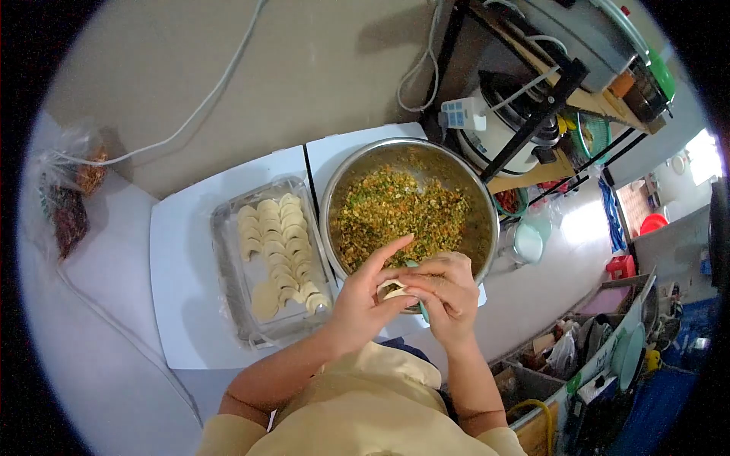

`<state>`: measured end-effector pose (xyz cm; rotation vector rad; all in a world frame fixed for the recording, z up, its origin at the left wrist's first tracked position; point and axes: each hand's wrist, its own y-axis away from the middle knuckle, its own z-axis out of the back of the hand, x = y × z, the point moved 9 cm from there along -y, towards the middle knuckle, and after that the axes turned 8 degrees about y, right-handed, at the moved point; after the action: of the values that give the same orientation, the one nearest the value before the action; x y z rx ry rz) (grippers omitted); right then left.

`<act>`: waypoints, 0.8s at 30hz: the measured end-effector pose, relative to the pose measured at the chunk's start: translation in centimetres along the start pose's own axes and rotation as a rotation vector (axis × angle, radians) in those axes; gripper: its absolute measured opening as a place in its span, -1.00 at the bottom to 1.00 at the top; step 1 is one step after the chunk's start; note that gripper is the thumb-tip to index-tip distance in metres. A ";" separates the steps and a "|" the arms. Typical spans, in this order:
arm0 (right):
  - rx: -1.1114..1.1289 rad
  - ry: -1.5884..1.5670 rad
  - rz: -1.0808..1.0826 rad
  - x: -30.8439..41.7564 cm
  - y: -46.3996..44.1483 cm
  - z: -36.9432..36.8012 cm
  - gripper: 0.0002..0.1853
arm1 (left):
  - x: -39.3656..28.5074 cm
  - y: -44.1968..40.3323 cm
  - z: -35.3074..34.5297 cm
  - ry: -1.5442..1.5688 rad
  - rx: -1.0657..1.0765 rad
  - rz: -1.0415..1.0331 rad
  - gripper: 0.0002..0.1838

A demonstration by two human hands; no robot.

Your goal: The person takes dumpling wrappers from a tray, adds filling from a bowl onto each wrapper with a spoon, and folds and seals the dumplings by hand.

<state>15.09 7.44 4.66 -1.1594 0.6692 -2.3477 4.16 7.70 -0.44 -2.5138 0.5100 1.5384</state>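
Observation:
My left hand (359,302) holds a pale dough wrapper (391,286) with dark filling showing in its fold; its index finger points up, off the dough. The fingers of my right hand (450,295) are closed at the wrapper's other side, also keeping hold of a teal-handled utensil (423,310), whose working end is hidden. Both hands are over the near rim of a large steel bowl (328,220). Chopped green and orange filling (403,213) covers its bottom. Left of it, a clear plastic-lined tray (228,300) carries overlapping rows of pale dough pieces (275,243).
The bowl and tray stand on a white table (179,273) against a wall. At right, a black-framed rack (532,121) holds a rice cooker (494,137) and a power strip (462,115). A plastic bag (68,197) hangs at left. Cluttered bins (563,349) stand lower right.

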 end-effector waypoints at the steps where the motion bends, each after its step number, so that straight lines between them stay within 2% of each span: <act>1: 0.020 0.016 0.030 0.2 0.0 -0.2 -0.87 | -0.1 0.0 -0.1 0.001 0.003 0.003 -0.21; 3: 0.010 0.030 0.032 0.0 0.3 -0.3 -0.86 | 0.7 0.0 -0.5 0.083 0.042 0.110 -0.20; 7: 0.049 0.030 0.050 0.1 0.0 -0.4 -0.85 | 0.5 -0.2 0.2 -0.002 -0.019 0.063 -0.19; 9: 0.100 0.090 0.083 0.7 -0.2 -0.6 -0.86 | 1.3 -0.3 0.8 -0.131 -0.008 0.115 -0.20; 11: 0.151 0.153 0.112 1.0 -0.1 -1.1 -0.87 | 1.1 -0.3 0.5 -0.110 0.003 0.110 -0.21; 13: 0.099 0.148 0.092 0.9 0.1 -1.1 -0.84 | 1.2 -0.3 0.3 -0.089 0.016 0.106 -0.23; 15: 0.029 0.129 0.052 0.4 0.5 -0.8 -0.84 | 1.4 -0.4 0.5 -0.166 0.007 0.051 -0.43; 16: -0.040 0.108 0.013 0.0 0.6 -0.3 -0.83 | 1.8 -0.6 0.9 -0.164 0.005 0.050 -0.43; 18: -0.033 0.064 -0.012 -0.3 0.4 -0.3 -0.86 | 4.0 -0.5 1.5 -0.055 0.024 0.253 -0.66; 21: 0.006 0.089 -0.015 0.0 -0.2 -0.1 -0.89 | 3.2 -0.6 1.5 -0.047 0.002 0.191 -0.76; 24: 0.040 0.173 0.030 0.2 -0.3 -0.3 -0.85 | 3.3 -0.6 1.4 -0.073 0.000 0.171 -0.75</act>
<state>14.74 7.64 4.80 -0.9302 0.6890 -2.4432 4.56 7.99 -4.01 -2.4593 0.7308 1.6810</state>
